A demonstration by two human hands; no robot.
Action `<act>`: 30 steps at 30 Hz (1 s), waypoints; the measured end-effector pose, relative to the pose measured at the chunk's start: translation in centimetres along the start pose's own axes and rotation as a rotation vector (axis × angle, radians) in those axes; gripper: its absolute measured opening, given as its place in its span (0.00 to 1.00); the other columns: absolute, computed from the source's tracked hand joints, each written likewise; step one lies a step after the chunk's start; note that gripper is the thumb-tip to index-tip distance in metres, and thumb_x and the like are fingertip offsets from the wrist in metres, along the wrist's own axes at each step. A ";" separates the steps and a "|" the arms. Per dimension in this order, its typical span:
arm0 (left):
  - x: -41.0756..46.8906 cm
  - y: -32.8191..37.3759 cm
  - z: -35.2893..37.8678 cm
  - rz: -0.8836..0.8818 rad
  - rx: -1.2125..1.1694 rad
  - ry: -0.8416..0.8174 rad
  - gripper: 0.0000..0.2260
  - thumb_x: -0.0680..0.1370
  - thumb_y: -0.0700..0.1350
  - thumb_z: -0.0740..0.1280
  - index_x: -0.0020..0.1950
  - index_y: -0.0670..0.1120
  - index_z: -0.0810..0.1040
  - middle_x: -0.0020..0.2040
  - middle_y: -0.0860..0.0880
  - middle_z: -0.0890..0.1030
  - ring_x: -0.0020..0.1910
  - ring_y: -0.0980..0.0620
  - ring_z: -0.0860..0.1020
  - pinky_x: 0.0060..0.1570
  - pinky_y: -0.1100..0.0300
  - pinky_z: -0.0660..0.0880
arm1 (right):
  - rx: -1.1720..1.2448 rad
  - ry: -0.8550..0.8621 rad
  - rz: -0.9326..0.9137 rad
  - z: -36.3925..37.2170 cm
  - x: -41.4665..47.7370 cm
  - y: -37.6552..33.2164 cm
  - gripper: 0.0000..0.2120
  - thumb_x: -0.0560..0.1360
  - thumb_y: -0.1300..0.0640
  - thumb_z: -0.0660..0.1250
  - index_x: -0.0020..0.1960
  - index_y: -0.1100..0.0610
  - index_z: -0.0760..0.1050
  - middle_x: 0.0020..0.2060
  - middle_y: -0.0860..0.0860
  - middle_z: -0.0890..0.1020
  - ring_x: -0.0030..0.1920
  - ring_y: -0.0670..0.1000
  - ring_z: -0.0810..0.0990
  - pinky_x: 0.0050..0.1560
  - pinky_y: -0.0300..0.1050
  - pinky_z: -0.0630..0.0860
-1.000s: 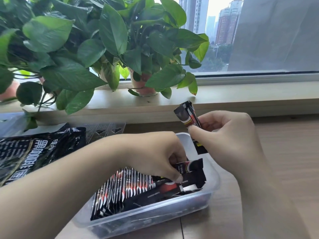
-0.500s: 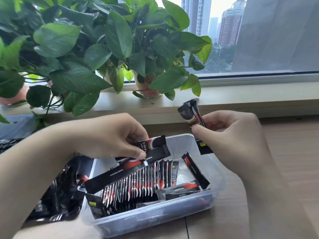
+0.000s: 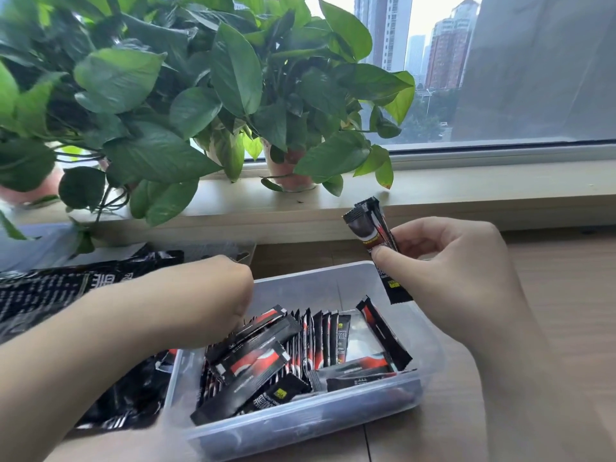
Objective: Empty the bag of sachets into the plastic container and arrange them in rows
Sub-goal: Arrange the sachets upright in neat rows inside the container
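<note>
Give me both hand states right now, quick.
Left hand: fingers curled down onto loose sachets in the plastic container; grip hidden, cannot tell.
Right hand: pinching a few stick sachets above the container.

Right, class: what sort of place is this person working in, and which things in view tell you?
Probably an upper-floor office or flat: a wooden desk against a window sill with potted plants, and tall city buildings and treetops outside.

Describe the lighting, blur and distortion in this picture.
Head view: soft daylight from the window, no hard shadows; leaves at far left smeared by blur; windowsill slightly bowed by the wide-angle lens; held sachets in the right hand sharp.
</note>
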State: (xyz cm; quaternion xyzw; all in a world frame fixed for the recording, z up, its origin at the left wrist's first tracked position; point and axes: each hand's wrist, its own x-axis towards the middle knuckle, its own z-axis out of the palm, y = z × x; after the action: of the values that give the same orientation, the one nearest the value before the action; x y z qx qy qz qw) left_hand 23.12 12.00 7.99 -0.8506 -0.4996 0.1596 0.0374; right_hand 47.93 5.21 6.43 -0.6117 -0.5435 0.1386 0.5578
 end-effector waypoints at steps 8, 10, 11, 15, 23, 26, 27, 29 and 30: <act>1.0 3.1 0.3 0.603 -0.109 0.265 0.13 0.79 0.40 0.62 0.58 0.51 0.83 0.59 0.57 0.79 0.59 0.55 0.74 0.59 0.57 0.72 | 0.001 0.002 -0.003 -0.1 0.1 0.0 0.03 0.64 0.52 0.78 0.34 0.47 0.84 0.29 0.39 0.84 0.29 0.39 0.81 0.28 0.29 0.75; 2.2 4.0 0.5 0.721 -0.077 0.247 0.16 0.78 0.36 0.63 0.61 0.49 0.83 0.63 0.54 0.81 0.61 0.52 0.74 0.61 0.57 0.71 | -0.006 0.001 -0.001 -0.1 0.0 0.0 0.03 0.64 0.52 0.78 0.34 0.47 0.84 0.28 0.39 0.84 0.29 0.39 0.81 0.29 0.30 0.75; 2.9 4.4 0.6 0.759 -0.069 0.235 0.18 0.78 0.34 0.64 0.63 0.48 0.82 0.64 0.53 0.81 0.62 0.51 0.74 0.62 0.56 0.71 | -0.010 0.002 -0.002 -0.1 0.0 0.0 0.04 0.64 0.52 0.78 0.34 0.47 0.84 0.28 0.39 0.84 0.29 0.39 0.81 0.29 0.30 0.75; 4.8 5.5 0.8 0.825 0.034 0.209 0.25 0.77 0.32 0.62 0.69 0.53 0.78 0.70 0.56 0.77 0.66 0.52 0.72 0.60 0.52 0.73 | -0.016 0.007 0.003 -0.2 0.2 0.1 0.03 0.64 0.52 0.78 0.34 0.48 0.84 0.28 0.39 0.84 0.29 0.39 0.81 0.29 0.30 0.75; 4.0 4.5 1.0 0.799 0.078 0.223 0.27 0.71 0.32 0.63 0.63 0.56 0.81 0.55 0.53 0.79 0.57 0.51 0.73 0.54 0.50 0.72 | -0.047 -0.043 0.019 0.0 0.0 0.0 0.05 0.66 0.53 0.78 0.33 0.48 0.84 0.28 0.40 0.84 0.28 0.39 0.81 0.28 0.28 0.72; 3.3 3.4 1.1 0.750 0.035 0.226 0.27 0.68 0.33 0.62 0.60 0.57 0.83 0.57 0.54 0.79 0.58 0.51 0.74 0.55 0.50 0.72 | -0.075 -0.054 0.024 0.2 -0.3 -0.4 0.05 0.66 0.53 0.78 0.33 0.49 0.84 0.28 0.40 0.84 0.29 0.39 0.81 0.28 0.29 0.73; 3.0 3.0 1.2 0.730 0.017 0.239 0.28 0.68 0.34 0.62 0.61 0.58 0.82 0.58 0.55 0.79 0.60 0.52 0.74 0.56 0.51 0.72 | -0.083 -0.061 0.028 0.3 -0.4 -0.6 0.05 0.66 0.52 0.78 0.33 0.49 0.84 0.28 0.40 0.84 0.29 0.39 0.81 0.28 0.30 0.74; 2.4 2.2 1.6 0.701 -0.036 0.258 0.28 0.68 0.36 0.61 0.62 0.60 0.81 0.61 0.58 0.78 0.63 0.54 0.72 0.59 0.52 0.72 | -0.091 -0.087 0.050 0.4 -0.6 -1.0 0.05 0.66 0.51 0.78 0.33 0.49 0.84 0.28 0.41 0.84 0.30 0.41 0.82 0.30 0.34 0.79; 2.1 2.0 1.8 0.692 -0.066 0.258 0.28 0.69 0.37 0.60 0.63 0.60 0.80 0.63 0.60 0.78 0.64 0.56 0.71 0.61 0.53 0.72 | -0.100 -0.109 0.067 0.5 -0.8 -1.2 0.05 0.66 0.51 0.78 0.33 0.49 0.84 0.28 0.41 0.84 0.31 0.41 0.83 0.33 0.38 0.81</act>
State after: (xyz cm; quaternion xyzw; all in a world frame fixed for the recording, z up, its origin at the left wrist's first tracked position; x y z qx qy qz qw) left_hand 25.16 12.63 5.32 -0.9831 -0.1783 0.0383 0.0166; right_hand 46.67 4.58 6.95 -0.6481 -0.5587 0.1630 0.4911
